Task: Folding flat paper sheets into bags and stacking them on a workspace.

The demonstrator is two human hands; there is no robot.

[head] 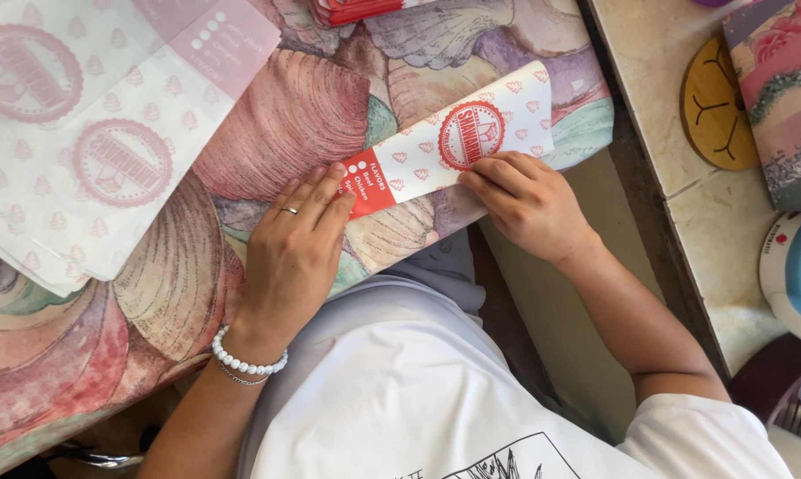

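Lying near frame centre, toward one o'clock: one folded paper sleeve [449, 146], white with small red motifs, a round red stamp and a red end panel, set aslant on a seashell-patterned tablecloth [285, 115].

Left hand [294, 248]: flat, fingers extended and close together, pressing the sleeve's red end at its eight o'clock tip; ring on one finger, white bead bracelet [245, 359] at the wrist.

Right hand [524, 200]: fingers curled, tips pinching the sleeve's lower edge beneath the stamp.

At ten o'clock: stack of unfolded printed paper sheets [90, 142], well apart from the sleeve.

At two o'clock: stone counter [648, 98] bearing a round wooden coaster [715, 106].
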